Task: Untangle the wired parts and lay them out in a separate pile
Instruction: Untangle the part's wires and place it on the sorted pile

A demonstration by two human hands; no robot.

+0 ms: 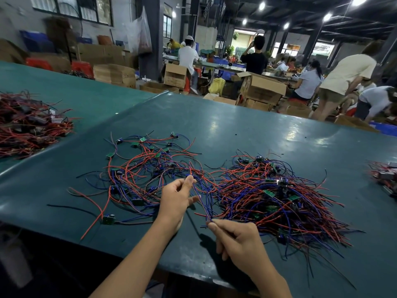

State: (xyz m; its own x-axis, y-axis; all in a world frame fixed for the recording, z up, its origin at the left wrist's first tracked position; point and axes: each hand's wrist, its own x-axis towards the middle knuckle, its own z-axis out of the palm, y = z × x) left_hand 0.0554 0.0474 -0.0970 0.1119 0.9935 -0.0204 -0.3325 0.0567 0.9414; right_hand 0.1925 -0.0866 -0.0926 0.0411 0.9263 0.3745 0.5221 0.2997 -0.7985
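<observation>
While the left hand [178, 196] and right hand [238, 239] each keep a pinch grip on one wired part [202, 203], I'd ease it slowly off the tangled pile [279, 201] so nothing snags.

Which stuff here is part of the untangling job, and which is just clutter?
Job:
- left hand and right hand, pinching the held wires between them
- dense pile, right
- spread pile, left

Lying about:
- red heap, far left
- small heap, right edge
- boxes beyond the table
</observation>
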